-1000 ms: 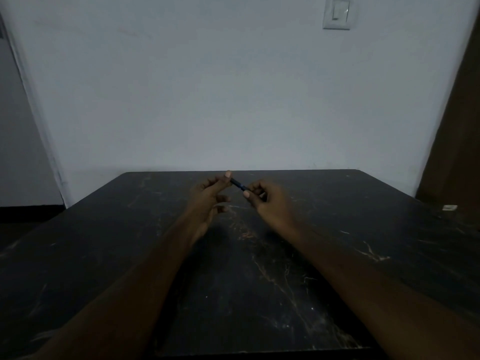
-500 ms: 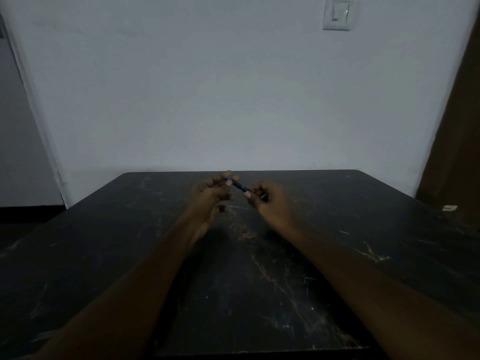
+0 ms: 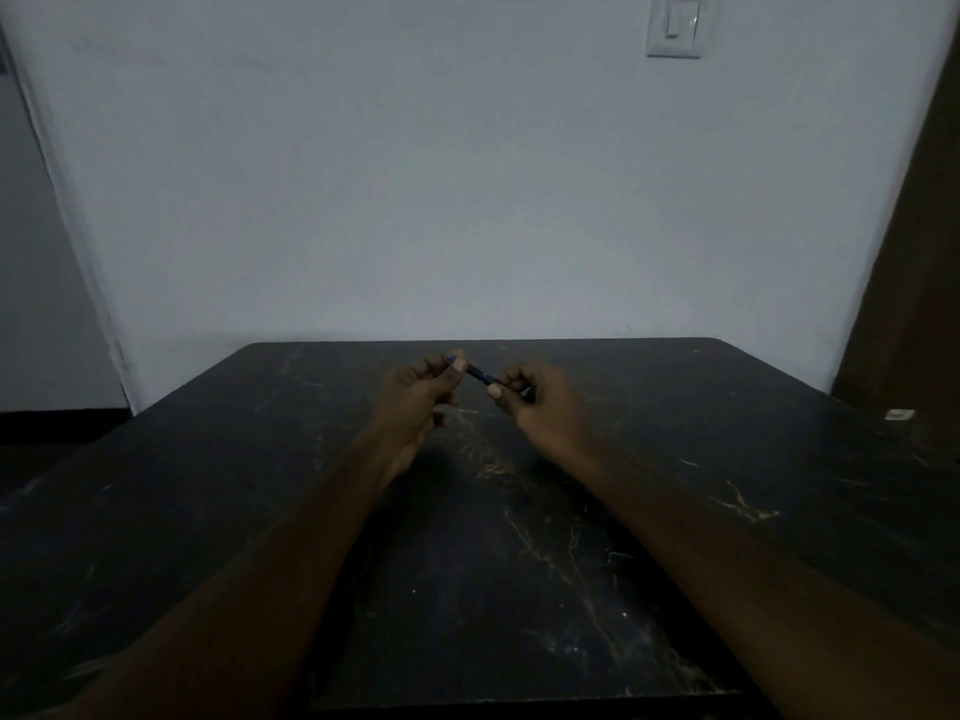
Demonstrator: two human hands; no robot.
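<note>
A thin dark pen-like stick (image 3: 476, 373) with a blue tip is held in the air above the far middle of the dark marble table (image 3: 260, 511). My left hand (image 3: 415, 397) pinches its blue upper-left end between thumb and fingertips. My right hand (image 3: 540, 402) pinches the lower-right end, with the other fingers curled. Both ends of the stick are hidden inside the fingers. The room is dim and the stick's detail is hard to make out.
A white wall stands right behind the table's far edge, with a light switch (image 3: 675, 26) high up on the right. A brown door (image 3: 914, 283) lies to the right. A small white object (image 3: 900, 414) sits by the table's right edge.
My left fingertips have shifted slightly along the stick's upper end, and the blue tip now shows. Both hands stay in the same place.
</note>
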